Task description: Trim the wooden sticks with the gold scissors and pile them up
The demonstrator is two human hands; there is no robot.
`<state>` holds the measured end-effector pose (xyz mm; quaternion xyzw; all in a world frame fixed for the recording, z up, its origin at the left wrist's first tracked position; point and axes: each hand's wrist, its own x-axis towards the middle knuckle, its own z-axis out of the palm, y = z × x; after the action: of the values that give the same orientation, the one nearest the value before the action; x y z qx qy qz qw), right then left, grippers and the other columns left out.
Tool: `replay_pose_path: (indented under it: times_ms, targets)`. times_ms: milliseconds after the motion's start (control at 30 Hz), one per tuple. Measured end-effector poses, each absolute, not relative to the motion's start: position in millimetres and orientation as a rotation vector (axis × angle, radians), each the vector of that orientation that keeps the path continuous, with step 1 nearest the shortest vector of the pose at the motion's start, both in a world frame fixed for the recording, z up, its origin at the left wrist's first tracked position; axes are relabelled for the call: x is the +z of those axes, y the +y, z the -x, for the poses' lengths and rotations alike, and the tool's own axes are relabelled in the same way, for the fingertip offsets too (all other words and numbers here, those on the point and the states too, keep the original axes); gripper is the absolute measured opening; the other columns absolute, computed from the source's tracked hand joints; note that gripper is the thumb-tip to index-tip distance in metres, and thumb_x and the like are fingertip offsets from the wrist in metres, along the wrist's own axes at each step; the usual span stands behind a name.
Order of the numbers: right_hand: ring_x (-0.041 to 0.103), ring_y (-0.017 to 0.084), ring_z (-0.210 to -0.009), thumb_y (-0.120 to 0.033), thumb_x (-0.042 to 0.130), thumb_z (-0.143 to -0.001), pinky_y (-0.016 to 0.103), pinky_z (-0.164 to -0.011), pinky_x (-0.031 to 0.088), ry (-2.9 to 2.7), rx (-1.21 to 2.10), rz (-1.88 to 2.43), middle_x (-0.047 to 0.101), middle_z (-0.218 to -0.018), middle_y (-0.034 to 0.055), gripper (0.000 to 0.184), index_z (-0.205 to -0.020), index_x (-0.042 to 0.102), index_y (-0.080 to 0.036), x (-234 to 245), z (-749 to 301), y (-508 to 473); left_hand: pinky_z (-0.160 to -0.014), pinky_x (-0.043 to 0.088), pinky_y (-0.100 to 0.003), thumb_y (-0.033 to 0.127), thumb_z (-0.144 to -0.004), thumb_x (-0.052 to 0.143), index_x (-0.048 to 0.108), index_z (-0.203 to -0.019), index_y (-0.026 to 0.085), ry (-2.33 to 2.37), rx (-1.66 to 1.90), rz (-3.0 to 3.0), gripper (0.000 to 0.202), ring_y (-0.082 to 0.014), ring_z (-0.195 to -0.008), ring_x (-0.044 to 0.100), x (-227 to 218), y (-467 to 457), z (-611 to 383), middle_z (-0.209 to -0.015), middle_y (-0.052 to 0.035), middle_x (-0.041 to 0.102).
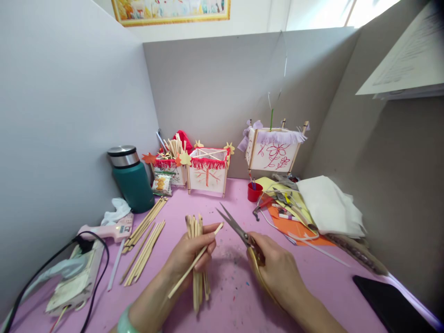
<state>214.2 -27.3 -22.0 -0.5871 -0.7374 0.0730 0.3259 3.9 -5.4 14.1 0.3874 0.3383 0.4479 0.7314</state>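
Observation:
My left hand [196, 252] is closed round a bundle of thin wooden sticks [197, 296] held nearly upright over the pink table. Between its thumb and fingers one separate wooden stick [183, 279] lies slantwise across the front of the bundle. In my right hand [277, 266] is a pair of scissors [239, 229] with gold-coloured handles. Its blades are slightly apart and point up and left, close to the upper end of the single stick but not visibly touching it. Parts of the bundle are hidden behind my left fingers.
Loose sticks [147, 254] lie left, beside a pink glue gun [116, 230], a power strip [78, 282] and a green bottle [132, 182]. Decorated paper lanterns [208, 179] stand at the back. Right are a red cup [255, 192], pliers, white sheets [326, 203] and a black tablet-like object [388, 300].

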Motion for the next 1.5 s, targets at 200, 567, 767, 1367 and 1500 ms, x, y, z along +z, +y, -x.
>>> replay_pose_path:
  times_ms: [200, 567, 767, 1367, 1500]
  targets:
    - [0.057, 0.020, -0.077, -0.017, 0.045, -0.080, 0.031, -0.067, 0.041, -2.022, 0.068, 1.605, 0.059, -0.091, 0.0047, 0.034, -0.113, 0.053, -0.024, -25, -203, -34, -0.036, 0.018, -0.017, 0.022, -0.080, 0.058, 0.055, -0.092, 0.014, 0.740, 1.034, -0.873, 0.015, -0.0008, -0.031, 0.025, 15, -5, -6, -0.045, 0.0099, 0.041]
    - [0.058, 0.020, -0.078, -0.014, 0.047, -0.080, 0.029, -0.066, 0.040, -2.004, -0.096, 1.667, 0.059, -0.090, 0.0056, 0.037, -0.116, 0.053, -0.021, -26, -198, -38, -0.031, 0.013, -0.017, 0.027, -0.076, 0.062, 0.049, -0.078, 0.016, 0.799, 1.066, -0.880, 0.017, 0.0001, -0.026, 0.028, 12, -8, -14, -0.049, 0.0086, 0.048]
    - [0.059, 0.020, -0.075, -0.010, 0.045, -0.081, 0.029, -0.063, 0.038, -2.047, -0.143, 1.737, 0.059, -0.091, 0.0061, 0.044, -0.124, 0.048, -0.019, -29, -194, -41, -0.031, 0.013, -0.017, 0.027, -0.077, 0.061, 0.051, -0.080, 0.016, 0.804, 1.077, -0.894, 0.016, 0.0003, -0.027, 0.027, 8, -8, -16, -0.049, 0.0090, 0.046]
    - [0.062, 0.019, -0.066, -0.015, 0.041, -0.086, 0.027, -0.057, 0.035, -2.038, -0.147, 1.731, 0.065, -0.083, 0.0062, 0.026, -0.107, 0.055, -0.019, -32, -193, -40, -0.032, 0.015, -0.017, 0.026, -0.071, 0.065, 0.053, -0.101, 0.014, 0.770, 1.058, -0.813, 0.034, -0.0002, -0.028, 0.022, 9, -11, -14, -0.047, 0.0108, 0.044]
    - [0.063, 0.020, -0.066, -0.018, 0.041, -0.087, 0.027, -0.057, 0.035, -2.054, -0.122, 1.733, 0.066, -0.080, 0.0066, 0.023, -0.104, 0.057, -0.018, -31, -193, -39, -0.035, 0.017, -0.018, 0.025, -0.075, 0.062, 0.055, -0.104, 0.013, 0.769, 1.026, -0.855, 0.032, -0.0010, -0.031, 0.024, 11, -12, -13, -0.047, 0.0101, 0.042]
